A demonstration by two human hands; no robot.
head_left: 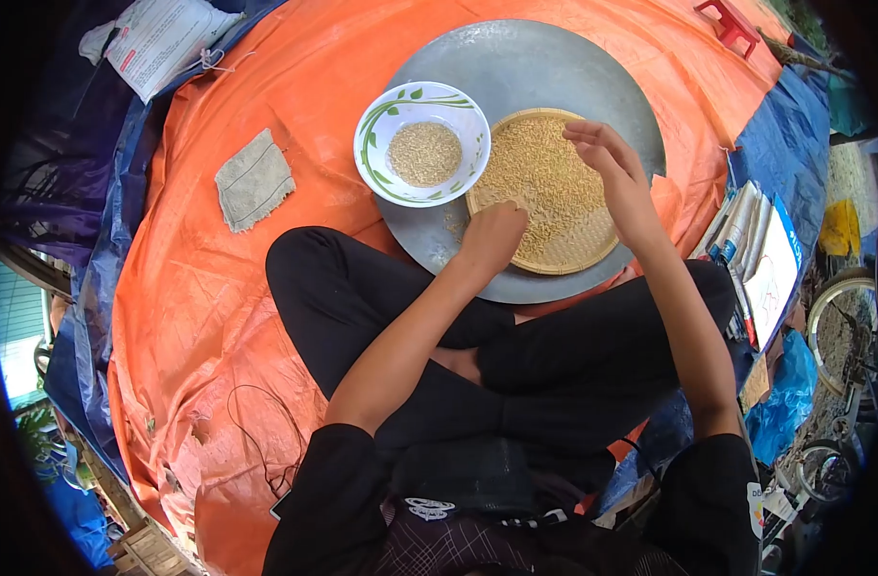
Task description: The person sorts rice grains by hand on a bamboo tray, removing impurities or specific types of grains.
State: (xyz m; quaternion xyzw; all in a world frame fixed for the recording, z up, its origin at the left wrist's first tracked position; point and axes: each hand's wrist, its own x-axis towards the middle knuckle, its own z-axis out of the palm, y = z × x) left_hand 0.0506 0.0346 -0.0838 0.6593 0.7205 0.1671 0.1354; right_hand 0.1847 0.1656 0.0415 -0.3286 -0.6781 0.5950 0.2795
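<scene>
A round woven basket (585, 252) holds a spread layer of golden grain (535, 163), which looks like unhusked rice. My left hand (494, 236) is closed at the basket's lower left edge, knuckles up; whatever its fingers hold is hidden. Over the basket's right side is my right hand (619, 182), its fingers stretched out to the left and slightly bent, with nothing visible in them. Left of the basket, a white bowl with green leaf patterns (367, 158) contains paler grain (425, 154). Both vessels rest on a large round grey metal tray (525, 58).
An orange tarp (199, 336) covers the ground beneath the tray. A grey cloth piece (254, 180) lies to the left. Stacked papers and pens (751, 259) are at the right, with a red stool (730, 24) farther back. A white sack (160, 43) sits at upper left.
</scene>
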